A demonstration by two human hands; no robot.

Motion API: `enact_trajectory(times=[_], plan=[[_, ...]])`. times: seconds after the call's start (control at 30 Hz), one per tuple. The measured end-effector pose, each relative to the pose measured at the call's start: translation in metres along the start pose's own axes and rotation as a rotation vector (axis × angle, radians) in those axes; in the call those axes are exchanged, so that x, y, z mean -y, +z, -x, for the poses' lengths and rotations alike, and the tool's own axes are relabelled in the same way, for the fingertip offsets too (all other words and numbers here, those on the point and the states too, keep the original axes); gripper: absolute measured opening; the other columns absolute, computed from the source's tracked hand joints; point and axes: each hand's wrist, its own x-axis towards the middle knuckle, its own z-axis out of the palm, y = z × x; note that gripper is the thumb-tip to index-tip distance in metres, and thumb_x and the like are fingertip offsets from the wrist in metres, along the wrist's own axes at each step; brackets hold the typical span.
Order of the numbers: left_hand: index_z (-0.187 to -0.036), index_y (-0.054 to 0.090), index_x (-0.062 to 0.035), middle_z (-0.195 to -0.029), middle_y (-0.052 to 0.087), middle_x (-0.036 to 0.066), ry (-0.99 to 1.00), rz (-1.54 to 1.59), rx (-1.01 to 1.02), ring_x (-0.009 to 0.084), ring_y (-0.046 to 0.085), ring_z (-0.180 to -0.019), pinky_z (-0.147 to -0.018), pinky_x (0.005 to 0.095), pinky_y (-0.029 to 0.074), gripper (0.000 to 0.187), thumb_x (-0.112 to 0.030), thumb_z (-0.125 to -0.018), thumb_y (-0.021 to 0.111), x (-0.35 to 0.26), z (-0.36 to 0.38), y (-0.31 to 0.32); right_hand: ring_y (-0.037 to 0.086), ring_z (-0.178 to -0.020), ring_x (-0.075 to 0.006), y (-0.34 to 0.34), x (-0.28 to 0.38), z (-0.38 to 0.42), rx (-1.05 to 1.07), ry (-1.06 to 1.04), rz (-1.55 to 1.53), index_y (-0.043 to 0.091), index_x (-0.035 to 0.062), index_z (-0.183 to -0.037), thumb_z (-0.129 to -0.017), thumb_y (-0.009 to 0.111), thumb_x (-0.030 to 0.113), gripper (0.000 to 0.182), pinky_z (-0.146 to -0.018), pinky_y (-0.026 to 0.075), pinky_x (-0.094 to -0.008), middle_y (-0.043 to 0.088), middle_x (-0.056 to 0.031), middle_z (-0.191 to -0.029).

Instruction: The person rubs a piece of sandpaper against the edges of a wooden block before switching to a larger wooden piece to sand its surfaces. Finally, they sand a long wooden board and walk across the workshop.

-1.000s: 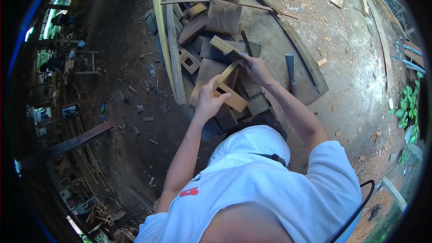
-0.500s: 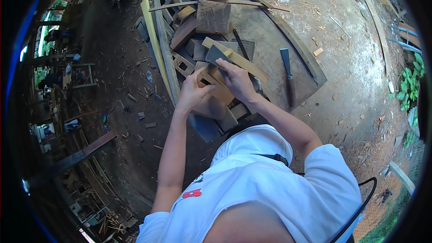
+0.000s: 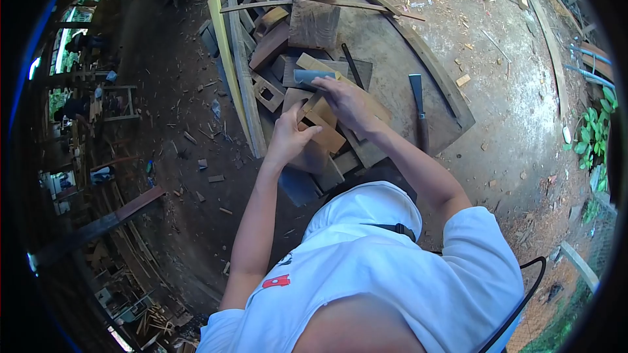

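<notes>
My left hand (image 3: pixel 288 136) grips a light brown wooden piece (image 3: pixel 324 132) with a slot in it, thumb along its near face. Just right of it, my right hand (image 3: pixel 348 106) is closed on a flat grey-blue piece (image 3: pixel 313 78), whose exact kind I cannot make out; it lies across the top of the wooden work. Beneath my right hand a pale wooden strip (image 3: pixel 374 103) slants down to the right. A wooden block with a square hole (image 3: pixel 267 95) lies left of my left hand.
A chisel (image 3: pixel 418 101) with a dark handle lies on the board (image 3: pixel 451 132) at right. Large wooden blocks (image 3: pixel 314 24) are stacked beyond my hands. Long strips (image 3: pixel 229 65) lean at left. Plants (image 3: pixel 592 127) grow at the far right.
The grey-blue piece in my right hand has turned from slanted to nearly level, and my right hand has tilted with it. My left hand has moved slightly right, still on the wooden piece.
</notes>
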Motion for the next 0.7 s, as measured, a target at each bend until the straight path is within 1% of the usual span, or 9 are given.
enact_trajectory(times=[0.1,0.2,0.23,0.3,0.4,0.47,0.53,0.63,0.7], plan=[[-0.131,0.047,0.0076,-0.112,0.066,0.019,0.010,0.092,-0.007,0.0208,0.066,-0.099,-0.086,0.0317,0.051,0.065,-0.003,-0.074,0.076,0.002,0.000,0.001,0.064,-0.097,-0.0392,-0.006,-0.034,-0.015,0.155,0.499,-0.022,0.061,0.0070,-0.120,-0.087,0.056,0.006,0.034,-0.084,0.052,-0.0448,0.065,-0.0225,-0.105],[-0.131,0.048,0.0074,-0.112,0.066,0.018,0.019,0.057,-0.037,0.0205,0.066,-0.099,-0.086,0.0312,0.051,0.065,-0.003,-0.074,0.075,0.005,-0.001,0.005,0.065,-0.089,-0.0391,-0.003,-0.035,-0.012,0.189,0.425,0.104,0.060,0.0071,-0.115,-0.088,0.053,0.008,0.028,-0.079,0.052,-0.0470,0.068,-0.0190,-0.097],[-0.131,0.048,0.0074,-0.112,0.066,0.018,0.018,0.064,-0.035,0.0205,0.066,-0.099,-0.086,0.0312,0.051,0.065,-0.003,-0.074,0.075,0.005,-0.001,0.006,0.065,-0.088,-0.0390,0.001,-0.029,-0.005,0.100,0.328,0.076,0.061,0.0073,-0.113,-0.090,0.053,0.010,0.025,-0.077,0.053,-0.0468,0.067,-0.0203,-0.096],[-0.131,0.048,0.0075,-0.111,0.067,0.019,0.091,0.035,-0.048,0.0207,0.066,-0.099,-0.085,0.0312,0.051,0.065,-0.003,-0.074,0.076,0.004,0.000,0.006,0.064,-0.089,-0.0398,-0.005,-0.022,-0.001,0.096,0.328,0.026,0.061,0.0079,-0.117,-0.088,0.055,0.009,0.029,-0.077,0.053,-0.0464,0.066,-0.0216,-0.098],[-0.131,0.048,0.0079,-0.110,0.067,0.019,0.025,0.055,-0.031,0.0204,0.066,-0.099,-0.085,0.0313,0.052,0.066,-0.004,-0.073,0.076,0.001,0.000,0.002,0.064,-0.090,-0.0407,-0.007,-0.031,-0.005,0.081,0.332,-0.019,0.061,0.0090,-0.119,-0.088,0.055,0.008,0.032,-0.076,0.052,-0.0464,0.065,-0.0230,-0.099],[-0.131,0.048,0.0078,-0.110,0.067,0.018,0.049,0.045,-0.036,0.0203,0.066,-0.098,-0.084,0.0313,0.052,0.066,-0.004,-0.073,0.076,0.008,-0.001,0.002,0.064,-0.090,-0.0411,-0.003,-0.047,-0.013,0.260,0.609,0.133,0.061,0.0090,-0.119,-0.090,0.055,0.010,0.030,-0.076,0.052,-0.0464,0.066,-0.0232,-0.098],[-0.131,0.049,0.0076,-0.109,0.067,0.018,0.081,0.025,-0.036,0.0202,0.067,-0.098,-0.084,0.0314,0.052,0.065,-0.004,-0.073,0.076,0.014,-0.006,-0.002,0.064,-0.086,-0.0421,-0.002,-0.032,-0.012,0.223,0.540,0.137,0.061,0.0080,-0.118,-0.091,0.054,0.011,0.028,-0.074,0.052,-0.0479,0.066,-0.0241,-0.093],[-0.131,0.050,0.0068,-0.108,0.068,0.017,0.123,-0.048,-0.082,0.0198,0.067,-0.097,-0.084,0.0316,0.052,0.065,-0.005,-0.073,0.077,0.010,-0.004,0.003,0.065,-0.076,-0.0419,-0.001,-0.012,0.003,0.027,0.325,0.099,0.061,0.0078,-0.110,-0.091,0.052,0.012,0.021,-0.067,0.053,-0.0497,0.066,-0.0236,-0.079],[-0.131,0.050,0.0063,-0.109,0.067,0.019,0.009,0.092,-0.018,0.0215,0.066,-0.099,-0.086,0.0324,0.051,0.066,-0.008,-0.073,0.077,0.002,-0.001,0.000,0.065,-0.076,-0.0416,0.001,-0.033,0.003,0.084,0.373,0.104,0.062,0.0080,-0.109,-0.091,0.053,0.012,0.021,-0.067,0.053,-0.0493,0.066,-0.0231,-0.080]])
